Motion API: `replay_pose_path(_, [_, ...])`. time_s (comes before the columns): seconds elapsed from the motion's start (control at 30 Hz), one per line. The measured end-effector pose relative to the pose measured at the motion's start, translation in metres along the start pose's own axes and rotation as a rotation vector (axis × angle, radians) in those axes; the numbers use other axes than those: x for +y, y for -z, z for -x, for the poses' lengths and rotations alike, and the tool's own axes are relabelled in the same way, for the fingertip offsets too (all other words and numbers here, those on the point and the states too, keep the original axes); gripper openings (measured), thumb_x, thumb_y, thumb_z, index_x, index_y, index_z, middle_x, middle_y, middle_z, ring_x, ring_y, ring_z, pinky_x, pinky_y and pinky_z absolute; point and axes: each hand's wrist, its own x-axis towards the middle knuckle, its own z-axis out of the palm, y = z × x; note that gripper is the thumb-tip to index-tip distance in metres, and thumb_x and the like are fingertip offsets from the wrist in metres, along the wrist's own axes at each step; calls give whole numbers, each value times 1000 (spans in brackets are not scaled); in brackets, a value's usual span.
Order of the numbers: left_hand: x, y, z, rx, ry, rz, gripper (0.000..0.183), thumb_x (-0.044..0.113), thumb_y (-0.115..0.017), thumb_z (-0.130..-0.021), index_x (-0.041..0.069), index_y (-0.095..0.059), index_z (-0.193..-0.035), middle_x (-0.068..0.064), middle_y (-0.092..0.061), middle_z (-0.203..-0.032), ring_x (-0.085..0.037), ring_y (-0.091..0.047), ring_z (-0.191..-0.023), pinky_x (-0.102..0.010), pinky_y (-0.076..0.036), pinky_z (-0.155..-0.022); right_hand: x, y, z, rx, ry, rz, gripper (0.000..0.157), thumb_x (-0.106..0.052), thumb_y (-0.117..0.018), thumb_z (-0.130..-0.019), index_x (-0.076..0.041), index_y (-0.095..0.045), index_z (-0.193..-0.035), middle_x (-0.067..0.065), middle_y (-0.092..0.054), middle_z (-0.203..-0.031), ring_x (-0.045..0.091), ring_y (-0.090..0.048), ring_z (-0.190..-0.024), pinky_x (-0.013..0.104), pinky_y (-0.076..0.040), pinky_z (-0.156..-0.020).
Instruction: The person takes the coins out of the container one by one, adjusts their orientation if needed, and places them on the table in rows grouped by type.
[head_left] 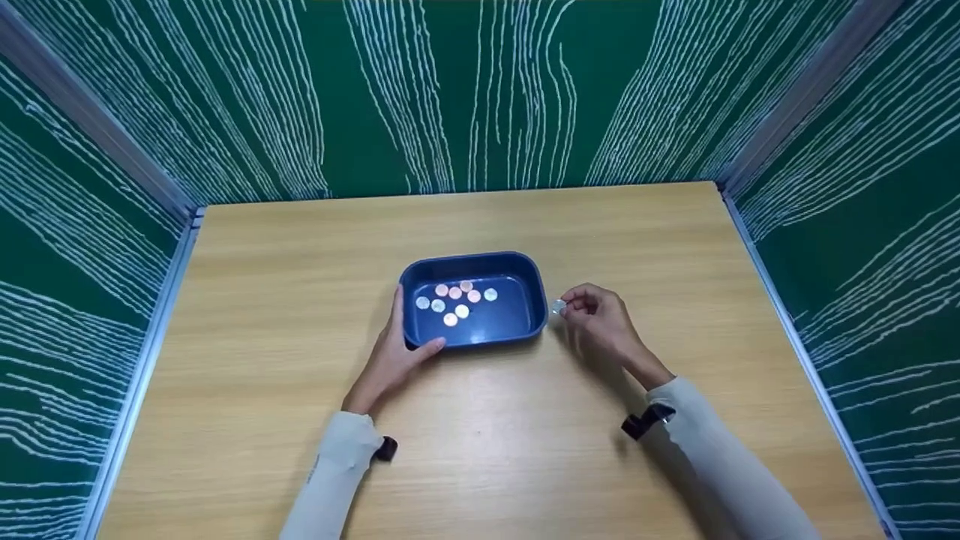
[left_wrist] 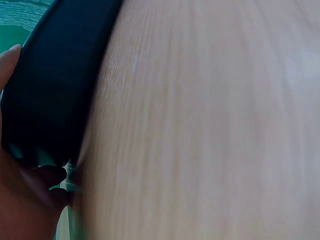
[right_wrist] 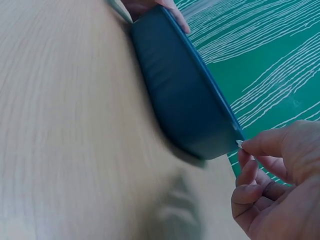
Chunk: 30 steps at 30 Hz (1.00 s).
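A dark blue rectangular tray [head_left: 517, 330] with rounded corners stands on the table. Several round coins [head_left: 474, 296], some copper-coloured and some silvery, lie flat on its floor, mostly toward the left and middle. My left hand [head_left: 394, 349] grips the tray's left front corner, thumb at the front rim and fingers along the left side. Just off the right end, my right hand [head_left: 604, 319] pinches a silvery coin [head_left: 559, 306] between thumb and fingertips. In the right wrist view that coin [right_wrist: 239, 144] shows edge-on close to the tray's rim, the other fingers curled below.
The wooden table [head_left: 300, 262] spreads out on all sides of the tray. Green panels [head_left: 465, 97] with white wavy lines wall it in at the back, left and right. Dark wrist cameras [head_left: 646, 421] sit at both sleeves.
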Motion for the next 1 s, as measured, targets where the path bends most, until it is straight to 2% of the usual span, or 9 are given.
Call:
replay_pose_path(0.2, [0, 2, -3, 7, 10, -4, 123, 38, -85, -98, 23, 7, -178, -11, -1, -186, -42, -17, -168, -61, -20, -132, 12, 4, -8, 7, -13, 14, 16, 9, -73, -96, 11, -72, -112, 13, -71, -94, 15, -64, -84, 18, -54, -74])
replay_pose_path(0.43, [0, -1, -3, 5, 13, 6, 122, 39, -84, -98, 27, 8, -178, -12, -3, -186, -42, -18, -167, -62, -22, -132, 31, 8, -11, 26, -32, 45, 14, 8, -71, -99, 9, -73, -113, 17, -72, -94, 15, -61, -70, 18, -47, -53])
replay_pose_path(0.67, [-1, -4, 4, -4, 41, 13, 123, 39, -85, -97, 26, 7, -179, -14, -6, -185, -43, -20, -166, -62, -23, -131, 46, 5, -9, 38, -26, 102, 10, 1, -76, -101, 4, -74, -110, 13, -72, -89, 14, -58, -60, 19, -43, -47])
replay_pose_path(0.73, [-1, -4, 3, -3, 35, 17, 123, 40, -85, -97, 26, 6, -179, -15, -7, -185, -44, -21, -166, -63, -24, -131, 47, 4, -10, 54, -1, 132, 9, 0, -76, -101, 3, -75, -109, 13, -72, -89, 14, -59, -62, 19, -44, -49])
replay_pose_path(1.0, [0, -2, -2, 4, 23, 32, 122, 37, -85, -97, 28, 5, -179, -13, -8, -185, -42, -23, -166, -61, -26, -131, 48, -3, -17, 139, 122, 275, 6, 1, -75, -97, 3, -78, -102, 11, -75, -91, 16, -64, -81, 15, -46, -71])
